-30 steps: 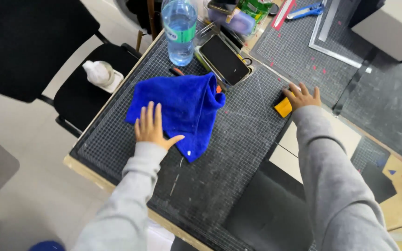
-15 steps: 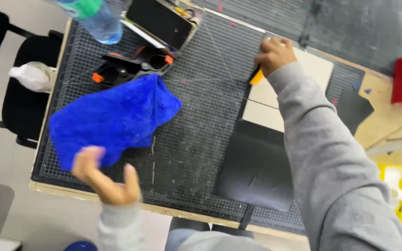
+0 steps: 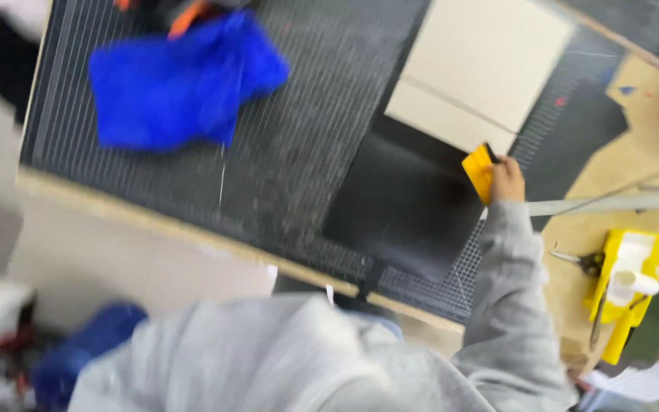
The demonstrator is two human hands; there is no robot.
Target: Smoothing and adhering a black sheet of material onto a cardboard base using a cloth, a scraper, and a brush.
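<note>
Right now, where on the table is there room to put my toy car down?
The gridded cutting mat is bare between the blue cloth and the black sheet. Its strip along the near table edge looks free too. It gets crowded on the right: the right hand holds a yellow scraper there, with scissors and a yellow tray close by.

Light grey sweatshirt, soft fleecy fabric w/ creases, long right sleeve [image 3: 509,305] w/ ribbed cuff bunched at wrist, bare right hand [image 3: 506,180] beyond cuff, grey shoulder and chest bulk left of that sleeve, blurred
</note>
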